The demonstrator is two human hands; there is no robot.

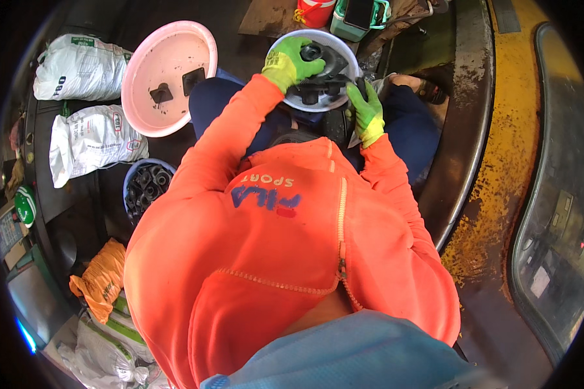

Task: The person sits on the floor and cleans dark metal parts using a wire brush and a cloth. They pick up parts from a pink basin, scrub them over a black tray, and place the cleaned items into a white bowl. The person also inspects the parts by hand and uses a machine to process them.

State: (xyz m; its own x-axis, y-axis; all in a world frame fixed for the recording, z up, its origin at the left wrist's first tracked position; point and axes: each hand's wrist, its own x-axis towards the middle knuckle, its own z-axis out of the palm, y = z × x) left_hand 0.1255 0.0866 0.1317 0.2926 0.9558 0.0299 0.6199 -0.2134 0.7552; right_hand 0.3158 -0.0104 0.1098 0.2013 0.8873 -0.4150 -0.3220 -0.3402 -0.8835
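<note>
I see the left hand [292,61] clenched on a black plastic part [313,52] over the grey bowl [344,45] on the lap | right hand [366,111] gripping black pieces at the bowl's rim | risk, I judge: bowl tips off the knees, parts spill to the dark floor.

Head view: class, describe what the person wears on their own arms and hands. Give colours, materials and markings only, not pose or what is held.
Both arms are covered by long, bright orange sleeves of a zip-front top. The left hand and right hand wear matching knitted gloves, lime green with yellowish cuffs at the wrist. The fingertips look darkened with grime. No watch or jewellery shows.
</note>
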